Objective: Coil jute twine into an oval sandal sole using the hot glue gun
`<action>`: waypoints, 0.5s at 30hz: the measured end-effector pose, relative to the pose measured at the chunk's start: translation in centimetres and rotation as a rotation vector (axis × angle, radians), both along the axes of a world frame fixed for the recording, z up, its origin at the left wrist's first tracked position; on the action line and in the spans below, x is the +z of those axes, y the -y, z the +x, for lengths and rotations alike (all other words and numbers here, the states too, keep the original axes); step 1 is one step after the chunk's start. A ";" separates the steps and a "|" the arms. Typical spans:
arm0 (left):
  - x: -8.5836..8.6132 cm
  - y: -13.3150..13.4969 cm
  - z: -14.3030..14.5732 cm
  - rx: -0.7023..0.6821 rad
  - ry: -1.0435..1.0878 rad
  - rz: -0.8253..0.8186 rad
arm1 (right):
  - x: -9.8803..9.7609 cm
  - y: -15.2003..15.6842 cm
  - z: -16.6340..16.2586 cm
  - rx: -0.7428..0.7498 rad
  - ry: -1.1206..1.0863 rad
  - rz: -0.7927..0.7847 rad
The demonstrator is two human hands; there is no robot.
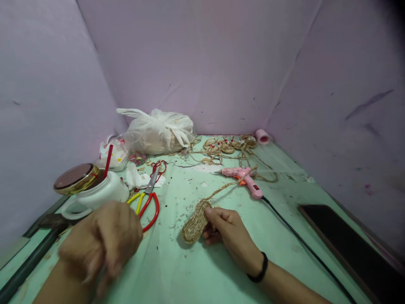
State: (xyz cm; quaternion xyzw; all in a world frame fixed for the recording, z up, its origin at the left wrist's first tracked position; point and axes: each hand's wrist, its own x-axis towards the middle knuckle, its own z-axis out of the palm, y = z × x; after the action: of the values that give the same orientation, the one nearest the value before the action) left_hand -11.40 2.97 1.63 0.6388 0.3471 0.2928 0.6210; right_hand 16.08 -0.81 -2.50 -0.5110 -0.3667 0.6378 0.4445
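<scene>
My right hand (229, 232) grasps a flat, elongated coil of twine (195, 223), thumb on top and fingers curled beside and under it, over the middle of the table (171, 270) toward its near edge. My left hand (104, 240) is curled near the left edge, but it is blurred, and I cannot tell whether its fingers hold anything. From the coil's far end, a strand of twine (223, 188) runs up across the pink glue gun (238, 173), whose nozzle points to the left edge. I judge that I am partway through winding and gluing the coil. The next move seems to call for a steady right-hand pinch, with the strand kept clear of the nozzle. The red-and-yellow-handled scissors (150, 193) lie open, just beyond my left hand.
</scene>
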 end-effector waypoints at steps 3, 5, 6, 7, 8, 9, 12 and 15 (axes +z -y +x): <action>0.8 -0.1 3.6 0.102 0.052 -0.058 | 0.0 0.1 0.0 0.010 0.016 0.019; 1.0 0.0 6.5 0.152 0.024 -0.131 | 0.0 0.1 0.1 0.024 0.033 0.035; 0.8 0.1 7.8 0.203 -0.022 -0.150 | 0.1 0.1 0.1 0.034 0.044 0.044; 0.6 0.3 8.9 0.259 -0.085 -0.140 | 0.1 0.2 0.1 0.046 0.058 0.053; 0.3 0.5 9.8 0.274 -0.135 -0.151 | 0.2 0.2 0.0 0.059 0.073 0.063; -0.1 0.6 10.5 0.240 -0.136 -0.186 | 0.2 0.2 -0.1 0.073 0.091 0.073; -1.0 1.1 11.5 0.179 -0.164 -0.207 | 0.3 0.2 -0.4 0.114 0.169 0.097; -1.2 1.1 11.3 0.268 -0.165 -0.183 | 1.4 -0.3 0.4 0.115 0.283 0.131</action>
State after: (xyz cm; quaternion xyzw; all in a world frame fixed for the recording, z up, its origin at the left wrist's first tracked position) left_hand -0.06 1.82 0.41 0.5494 0.5040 0.2867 0.6016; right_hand 16.43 -0.51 -1.15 -0.5439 -0.4951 0.5585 0.3837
